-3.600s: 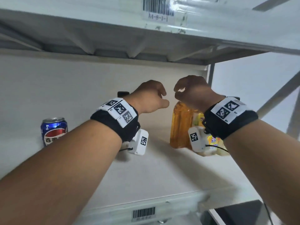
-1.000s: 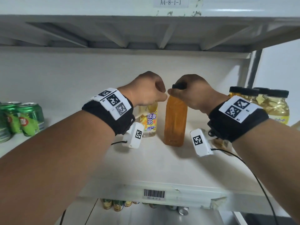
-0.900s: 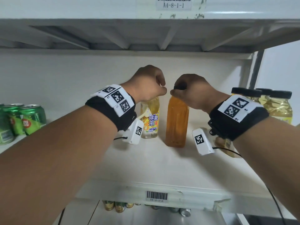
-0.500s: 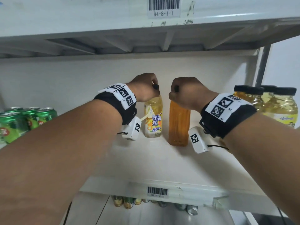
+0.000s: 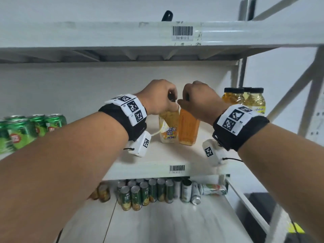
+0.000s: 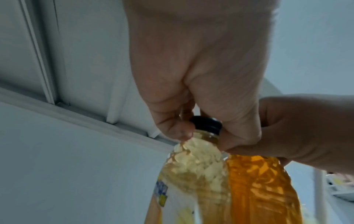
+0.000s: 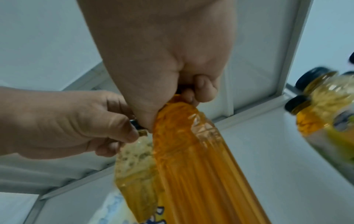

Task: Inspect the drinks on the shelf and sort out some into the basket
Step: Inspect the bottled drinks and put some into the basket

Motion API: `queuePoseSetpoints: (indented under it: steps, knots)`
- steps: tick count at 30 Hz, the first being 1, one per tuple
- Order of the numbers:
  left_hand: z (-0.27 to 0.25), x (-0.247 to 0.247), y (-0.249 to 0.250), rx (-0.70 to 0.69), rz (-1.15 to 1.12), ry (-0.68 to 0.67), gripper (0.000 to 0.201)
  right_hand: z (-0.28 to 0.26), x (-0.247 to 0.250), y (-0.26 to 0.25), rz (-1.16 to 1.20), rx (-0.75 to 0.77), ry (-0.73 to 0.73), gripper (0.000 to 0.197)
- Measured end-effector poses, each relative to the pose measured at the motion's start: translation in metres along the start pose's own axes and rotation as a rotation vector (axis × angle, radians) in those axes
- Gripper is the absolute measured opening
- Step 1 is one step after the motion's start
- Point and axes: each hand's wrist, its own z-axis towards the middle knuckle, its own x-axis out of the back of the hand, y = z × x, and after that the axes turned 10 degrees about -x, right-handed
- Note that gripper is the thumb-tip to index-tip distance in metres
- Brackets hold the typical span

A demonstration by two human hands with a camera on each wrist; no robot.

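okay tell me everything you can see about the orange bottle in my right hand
The orange bottle is clear ribbed plastic filled with orange liquid, with no label showing. The right hand grips its top, hiding the cap. It hangs roughly upright just above the shelf, its side against the yellow tea bottle.

Stockroom: barcoded shelf, drink cans

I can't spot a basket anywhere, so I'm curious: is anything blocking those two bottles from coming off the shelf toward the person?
Nothing visible does. The left hand grips the tea bottle, the right hand the orange bottle; the shelf in front lies bare. No basket shows.
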Motion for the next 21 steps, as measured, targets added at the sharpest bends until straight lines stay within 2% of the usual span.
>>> queuePoseSetpoints:
  steps: [7, 12, 17, 21]
  knots:
    - [-0.033, 0.025, 0.064, -0.102, -0.224, 0.061, 0.020, -0.072, 0.075, -0.011, -0.062, -0.061, 0.088, 0.019]
    - [-0.034, 0.013, 0.122, -0.178, -0.306, -0.031, 0.018, -0.120, 0.110, 0.003, -0.168, -0.145, 0.068, 0.021]
    - [-0.031, -0.049, 0.164, -0.186, -0.419, -0.204, 0.012, -0.174, 0.118, 0.058, -0.221, -0.266, -0.030, 0.022]
    - [-0.033, -0.135, 0.202, -0.198, -0.447, -0.381, 0.014, -0.222, 0.096, 0.127, -0.225, -0.400, -0.182, 0.022]
